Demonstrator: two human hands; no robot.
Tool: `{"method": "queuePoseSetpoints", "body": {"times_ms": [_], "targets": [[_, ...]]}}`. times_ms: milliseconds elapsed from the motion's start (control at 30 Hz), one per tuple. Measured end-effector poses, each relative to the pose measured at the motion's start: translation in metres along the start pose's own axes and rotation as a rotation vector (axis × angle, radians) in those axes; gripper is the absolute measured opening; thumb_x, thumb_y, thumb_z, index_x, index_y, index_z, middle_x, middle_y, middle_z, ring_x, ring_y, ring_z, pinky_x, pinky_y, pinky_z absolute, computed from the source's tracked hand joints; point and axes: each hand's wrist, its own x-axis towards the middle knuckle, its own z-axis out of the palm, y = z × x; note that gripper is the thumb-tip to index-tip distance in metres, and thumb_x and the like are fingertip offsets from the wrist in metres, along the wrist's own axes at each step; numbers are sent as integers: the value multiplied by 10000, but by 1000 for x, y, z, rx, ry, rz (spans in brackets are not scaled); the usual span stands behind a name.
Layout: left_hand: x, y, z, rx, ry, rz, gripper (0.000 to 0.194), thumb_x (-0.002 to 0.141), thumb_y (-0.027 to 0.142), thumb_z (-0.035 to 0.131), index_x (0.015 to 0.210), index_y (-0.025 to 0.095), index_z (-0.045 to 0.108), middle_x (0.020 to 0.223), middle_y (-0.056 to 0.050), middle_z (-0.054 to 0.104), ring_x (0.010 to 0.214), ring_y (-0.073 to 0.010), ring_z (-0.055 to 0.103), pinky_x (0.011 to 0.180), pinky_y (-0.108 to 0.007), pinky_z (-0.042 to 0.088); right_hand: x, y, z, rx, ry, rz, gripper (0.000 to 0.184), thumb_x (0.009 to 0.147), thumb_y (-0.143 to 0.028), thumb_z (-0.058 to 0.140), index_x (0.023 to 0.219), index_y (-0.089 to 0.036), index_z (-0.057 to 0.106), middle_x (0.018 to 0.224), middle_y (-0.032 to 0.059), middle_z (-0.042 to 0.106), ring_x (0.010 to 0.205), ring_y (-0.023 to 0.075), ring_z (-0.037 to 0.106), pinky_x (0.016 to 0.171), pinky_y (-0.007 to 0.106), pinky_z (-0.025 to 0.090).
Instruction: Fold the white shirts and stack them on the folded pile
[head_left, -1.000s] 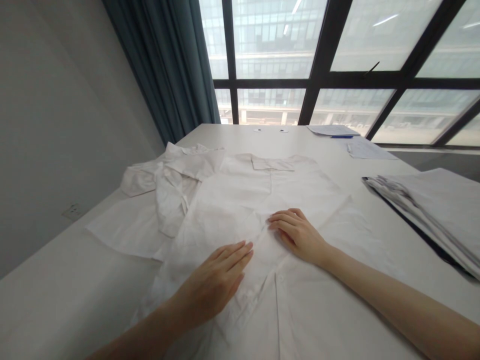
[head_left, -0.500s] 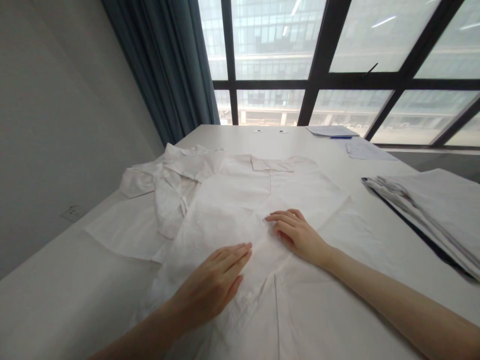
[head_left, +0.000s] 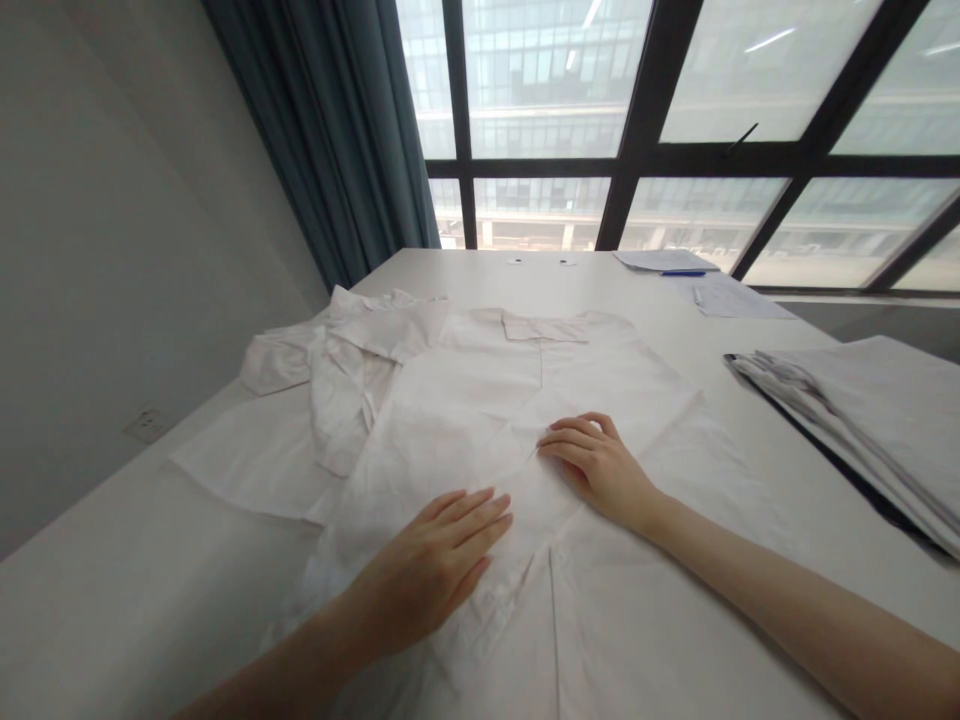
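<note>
A white shirt lies spread on the table in front of me, its folded collar band at the far side and a seam running down its near half. My left hand lies flat over its lower middle, fingers stretched and a little apart, holding nothing. To the right and farther off, my right hand rests on the same cloth with bent fingers; a small crease shows at its fingertips and its thumb is hidden. Crumpled white sleeve-like cloth lies along the shirt's left side.
On the right, a stack of folded white cloth lies on a dark flat board. Papers and a blue pen are near the far right edge of the white table. A wall and blue curtain border the left.
My left hand has slid slightly to the right, its fingers spreading a little. My right fingertips have drawn back slightly to the right on the cloth. The shirt has barely moved.
</note>
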Motion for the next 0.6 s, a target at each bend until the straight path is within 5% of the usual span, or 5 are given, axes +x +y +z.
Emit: {"method": "queuePoseSetpoints", "body": {"times_ms": [267,400,600], "targets": [[0,1,-2,-4,-26,1,457,938,78,437,1382,172,494,1436,-85,544,1348,-221,485,1088,-440,445,-1,6,1,-105,54,201,268,919,-82,494,1086,-215,656,1139,75,708,1116,253,577,965,456,336],[0,0,-1,1,-26,-2,437,956,94,428,1380,174,497,1435,-88,545,1345,-220,487,1089,-435,443,0,5,-1,7,-14,33,322,955,-89,468,1207,-218,620,1291,78,647,1241,229,512,1009,425,344],[-1,0,0,8,-31,1,458,934,75,440,1379,172,494,1444,-92,534,1351,-231,479,1088,-445,441,2,0,-4,72,-127,-90,245,940,-81,491,1019,-224,673,1302,50,659,1267,217,519,1018,427,349]]}}
